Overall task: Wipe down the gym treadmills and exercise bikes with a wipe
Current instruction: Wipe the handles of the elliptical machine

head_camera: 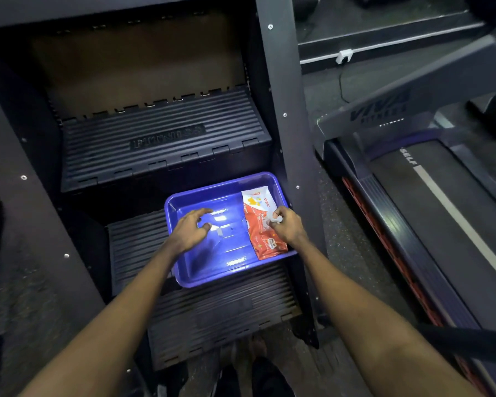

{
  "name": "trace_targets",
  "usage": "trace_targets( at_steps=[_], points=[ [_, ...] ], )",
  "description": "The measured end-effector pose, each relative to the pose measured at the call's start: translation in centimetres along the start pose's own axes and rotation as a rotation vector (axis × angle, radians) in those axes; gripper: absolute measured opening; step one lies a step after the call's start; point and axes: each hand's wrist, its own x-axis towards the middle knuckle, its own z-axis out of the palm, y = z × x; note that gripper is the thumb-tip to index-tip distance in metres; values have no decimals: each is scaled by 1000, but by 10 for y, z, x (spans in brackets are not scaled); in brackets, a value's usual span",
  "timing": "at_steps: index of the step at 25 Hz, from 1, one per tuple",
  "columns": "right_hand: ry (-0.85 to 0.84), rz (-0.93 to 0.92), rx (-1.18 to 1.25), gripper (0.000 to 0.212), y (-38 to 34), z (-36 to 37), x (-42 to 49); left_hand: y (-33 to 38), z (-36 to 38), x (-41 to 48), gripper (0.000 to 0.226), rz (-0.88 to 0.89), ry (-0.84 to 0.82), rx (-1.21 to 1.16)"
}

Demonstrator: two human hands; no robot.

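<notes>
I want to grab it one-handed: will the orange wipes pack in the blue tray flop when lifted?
Probably floppy: the wipes pack is a soft, creased film pouch lying in the blue tray. Likely slippery, given its glossy skin. The right hand pinching the white wipe may drag it up.

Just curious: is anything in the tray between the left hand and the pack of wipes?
No. The head view shows only blue tray floor, with one small pale mark, between left hand and wipes pack.

Dim, murky scene, white glare on the blue tray, wide-angle bending and softness toward edges
</notes>
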Motion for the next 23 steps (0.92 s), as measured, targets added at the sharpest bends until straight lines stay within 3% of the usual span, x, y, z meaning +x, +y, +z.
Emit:
trace_targets(
  at_steps=[4,16,23],
  points=[
    [19,-45,9,16,-14,-16,-15,15,-7,-15,45,17,40,13],
    [12,-151,-14,35,-57,-63,-93,46,-37,-113,48,60,218,-15],
    [93,-196,52,15,-70,-85,-186,56,-51,-212,49,126,290,20]
  ],
)
